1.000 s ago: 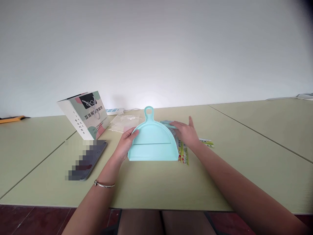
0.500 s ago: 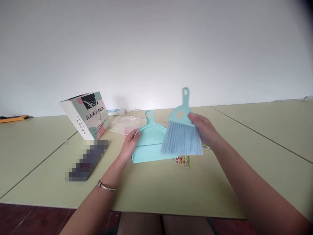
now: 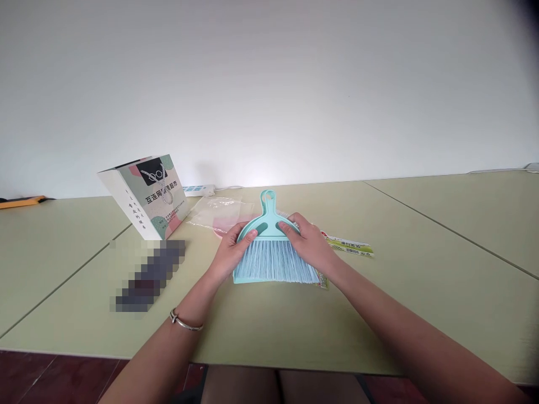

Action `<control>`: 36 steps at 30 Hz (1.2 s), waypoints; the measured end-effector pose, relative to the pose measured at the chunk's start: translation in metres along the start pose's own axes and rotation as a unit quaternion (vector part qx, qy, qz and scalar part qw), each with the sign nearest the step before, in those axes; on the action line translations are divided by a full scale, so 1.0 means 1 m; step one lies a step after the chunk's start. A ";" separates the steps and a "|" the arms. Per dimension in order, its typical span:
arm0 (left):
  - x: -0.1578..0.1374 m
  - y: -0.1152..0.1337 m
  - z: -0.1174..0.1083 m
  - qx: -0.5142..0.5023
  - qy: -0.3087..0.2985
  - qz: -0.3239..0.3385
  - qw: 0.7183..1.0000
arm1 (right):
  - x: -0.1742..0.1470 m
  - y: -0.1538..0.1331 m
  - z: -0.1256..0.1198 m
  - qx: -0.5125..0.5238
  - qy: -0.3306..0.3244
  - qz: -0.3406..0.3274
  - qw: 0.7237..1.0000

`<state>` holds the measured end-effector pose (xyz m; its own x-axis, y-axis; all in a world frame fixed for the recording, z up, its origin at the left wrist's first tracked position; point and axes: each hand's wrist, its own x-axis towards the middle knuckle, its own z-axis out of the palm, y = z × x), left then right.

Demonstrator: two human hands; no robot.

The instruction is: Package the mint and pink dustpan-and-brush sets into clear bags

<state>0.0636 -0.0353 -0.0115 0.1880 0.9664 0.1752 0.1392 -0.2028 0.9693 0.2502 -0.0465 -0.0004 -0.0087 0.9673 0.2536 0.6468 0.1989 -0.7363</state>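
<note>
Right hand has brought the brush across, from beside the dustpan to its front. This hand is curled around the brush's right edge; the left hand grips the left edges of both. Their handles nearly align, pointing toward the wall, above the surface.

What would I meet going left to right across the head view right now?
Orange object → paper bag → power strip → left hand → brush → right hand → green printed label → white cable.

Office-like room: joined tabletops, power strip
</note>
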 end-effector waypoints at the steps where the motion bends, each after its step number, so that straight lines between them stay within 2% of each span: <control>1: 0.000 0.000 0.000 0.004 -0.006 0.000 1.000 | -0.001 0.000 0.001 -0.015 0.004 -0.005 1.000; 5: -0.001 0.002 0.000 0.026 -0.015 0.006 1.000 | -0.003 0.003 0.006 -0.047 0.032 -0.069 0.996; 9: -0.001 0.003 0.000 0.024 -0.015 0.001 1.000 | -0.003 0.004 0.008 -0.034 0.094 -0.150 0.984; 18: -0.001 0.000 0.001 0.012 -0.014 -0.016 1.000 | 0.000 0.010 0.014 -0.063 0.134 -0.232 0.961; 23: -0.003 0.003 0.001 0.016 -0.011 -0.016 1.000 | -0.003 0.008 0.015 -0.086 0.123 -0.223 0.963; 28: -0.004 0.006 0.000 0.020 -0.001 -0.032 0.999 | -0.003 0.006 0.010 -0.041 0.122 -0.196 0.972; 33: -0.005 0.004 0.000 0.017 0.001 -0.046 0.999 | 0.001 0.009 0.005 0.061 0.071 -0.129 0.987; 36: -0.006 0.004 0.001 -0.005 0.001 -0.069 0.998 | 0.003 0.009 0.000 0.123 0.054 -0.055 0.989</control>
<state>0.0637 -0.0416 -0.0087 0.1657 0.9854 0.0393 0.1541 -0.0653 0.9859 0.2567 -0.0420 -0.0063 0.0216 0.9174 0.3974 0.4420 0.3477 -0.8269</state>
